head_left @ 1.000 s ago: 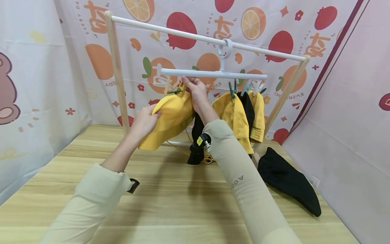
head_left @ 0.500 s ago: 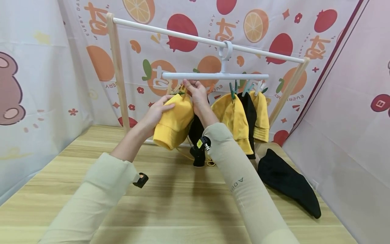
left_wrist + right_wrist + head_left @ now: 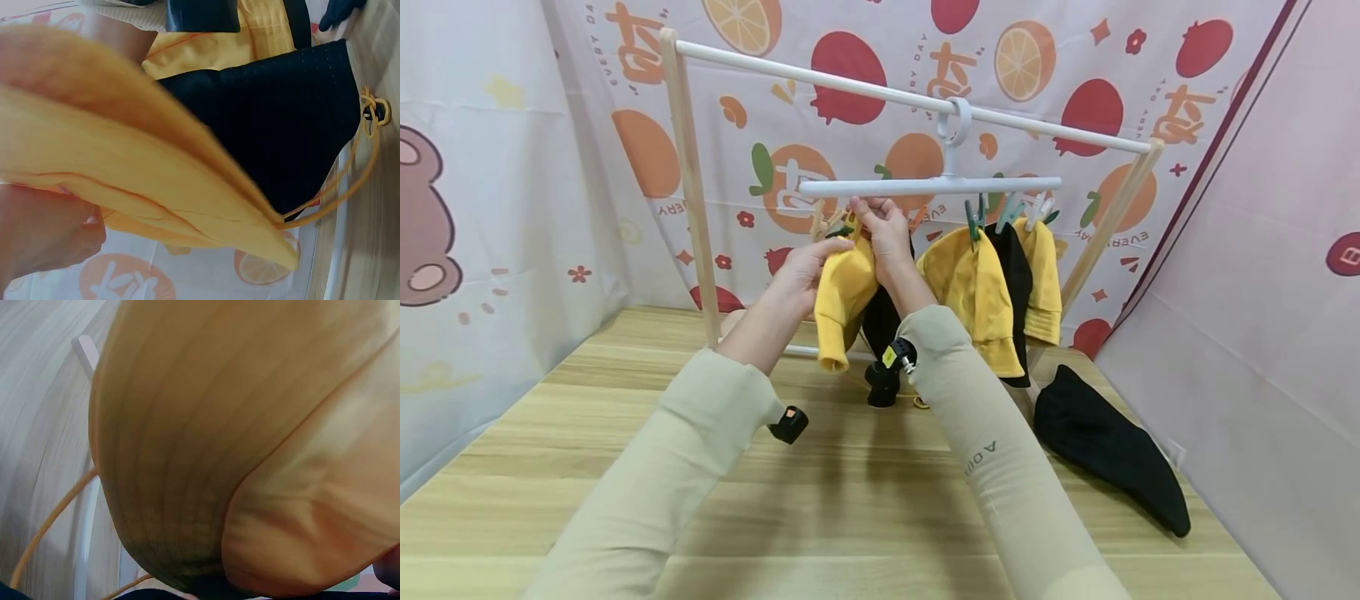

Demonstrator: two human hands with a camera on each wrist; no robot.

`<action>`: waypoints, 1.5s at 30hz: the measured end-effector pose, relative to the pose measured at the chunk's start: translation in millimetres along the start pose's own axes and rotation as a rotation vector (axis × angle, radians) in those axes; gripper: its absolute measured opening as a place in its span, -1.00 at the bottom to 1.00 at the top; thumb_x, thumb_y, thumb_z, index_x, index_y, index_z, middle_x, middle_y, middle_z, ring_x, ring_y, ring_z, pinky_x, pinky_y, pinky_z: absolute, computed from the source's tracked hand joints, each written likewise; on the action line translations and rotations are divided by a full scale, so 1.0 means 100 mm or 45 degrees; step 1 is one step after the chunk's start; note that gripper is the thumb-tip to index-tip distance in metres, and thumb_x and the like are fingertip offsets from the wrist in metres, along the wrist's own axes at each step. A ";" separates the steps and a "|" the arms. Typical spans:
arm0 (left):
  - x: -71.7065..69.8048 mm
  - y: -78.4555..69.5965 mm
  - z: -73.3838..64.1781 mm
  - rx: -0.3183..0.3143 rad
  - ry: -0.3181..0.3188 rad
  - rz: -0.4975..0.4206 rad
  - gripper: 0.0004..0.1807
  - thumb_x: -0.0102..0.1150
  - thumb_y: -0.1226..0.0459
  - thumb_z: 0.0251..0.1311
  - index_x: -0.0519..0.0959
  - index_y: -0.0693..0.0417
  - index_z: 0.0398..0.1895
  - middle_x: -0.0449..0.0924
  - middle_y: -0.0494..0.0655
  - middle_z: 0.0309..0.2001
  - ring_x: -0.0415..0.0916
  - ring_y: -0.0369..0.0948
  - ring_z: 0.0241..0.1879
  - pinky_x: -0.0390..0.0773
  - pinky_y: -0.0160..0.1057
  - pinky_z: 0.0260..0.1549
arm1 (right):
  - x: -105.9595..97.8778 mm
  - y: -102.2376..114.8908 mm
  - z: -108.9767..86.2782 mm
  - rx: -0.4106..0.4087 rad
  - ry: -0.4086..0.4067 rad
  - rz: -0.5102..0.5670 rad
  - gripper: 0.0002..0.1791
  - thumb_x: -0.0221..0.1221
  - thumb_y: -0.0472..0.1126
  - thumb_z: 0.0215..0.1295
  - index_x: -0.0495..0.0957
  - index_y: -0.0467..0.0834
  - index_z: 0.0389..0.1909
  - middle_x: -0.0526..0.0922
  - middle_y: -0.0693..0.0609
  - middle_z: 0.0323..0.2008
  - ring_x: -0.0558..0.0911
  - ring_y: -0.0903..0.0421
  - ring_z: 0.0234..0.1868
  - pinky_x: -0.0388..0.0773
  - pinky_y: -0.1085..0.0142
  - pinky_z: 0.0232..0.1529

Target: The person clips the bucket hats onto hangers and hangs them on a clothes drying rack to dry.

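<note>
A yellow bucket hat (image 3: 844, 304) hangs at the left part of the white hanger (image 3: 925, 187). My left hand (image 3: 805, 271) grips its left side; in the left wrist view the hand's (image 3: 53, 228) fingers curl against the cloth. At the top of the hat, my right hand (image 3: 886, 237) pinches a yellow clothespin (image 3: 855, 223) just under the hanger bar. The hat's brim (image 3: 169, 450) fills much of the right wrist view, and the right fingers are mostly hidden there. A black hat (image 3: 269, 119) with a yellow cord (image 3: 365, 169) hangs just behind.
Clipped on the hanger's right are a yellow hat (image 3: 973, 292), a black hat (image 3: 1015, 287) and another yellow hat (image 3: 1041, 275). A black hat (image 3: 1108, 450) lies on the wooden table (image 3: 820, 508). The rack's wooden post (image 3: 687, 183) stands at left.
My left hand has moved right and closer to the right hand, turning the yellow hat narrower and more upright. The right hand stays near the same place under the hanger.
</note>
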State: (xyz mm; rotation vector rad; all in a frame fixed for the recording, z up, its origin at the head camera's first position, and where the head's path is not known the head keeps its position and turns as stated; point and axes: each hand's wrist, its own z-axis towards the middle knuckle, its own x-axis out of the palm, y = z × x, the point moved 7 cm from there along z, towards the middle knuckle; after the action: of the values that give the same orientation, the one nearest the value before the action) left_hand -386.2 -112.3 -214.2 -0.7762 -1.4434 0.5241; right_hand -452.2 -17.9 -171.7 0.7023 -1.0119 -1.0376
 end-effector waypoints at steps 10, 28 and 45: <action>-0.15 -0.02 0.07 0.132 -0.191 0.315 -0.41 0.14 0.37 0.19 0.24 0.19 0.30 0.38 0.07 0.12 0.45 -0.17 -0.07 0.52 -0.36 -0.33 | 0.01 0.01 0.00 -0.025 0.018 -0.012 -0.84 0.19 -0.33 0.19 0.37 -0.16 -0.44 0.56 0.05 -0.51 0.53 0.19 -0.36 0.41 0.45 -0.28; -0.20 -0.19 0.00 0.459 -0.249 0.350 -0.57 0.08 0.44 0.20 0.38 0.29 0.17 0.30 0.06 0.18 0.36 -0.13 0.04 0.39 -0.31 -0.04 | 0.04 0.03 0.00 -0.072 0.037 0.029 -0.91 0.16 -0.35 0.21 0.42 -0.20 -0.34 0.58 0.01 -0.44 0.58 0.15 -0.32 0.45 0.39 -0.14; -0.03 -0.32 -0.14 0.902 -0.282 1.320 -0.65 0.16 0.37 0.18 0.51 0.26 0.05 0.54 0.12 -0.02 0.50 -0.05 -0.06 0.44 -0.20 -0.10 | 0.05 0.02 -0.09 -0.024 0.208 -0.024 -0.62 0.02 -0.29 0.35 0.39 -0.33 0.14 0.51 -0.17 0.03 0.51 0.02 0.02 0.39 0.33 0.01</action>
State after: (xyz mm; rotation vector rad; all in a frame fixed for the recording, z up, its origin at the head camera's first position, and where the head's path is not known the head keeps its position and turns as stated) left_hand -376.6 -137.7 -191.7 -0.8443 -0.8286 1.8389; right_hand -442.5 -21.3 -171.7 0.7693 -0.8546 -0.9883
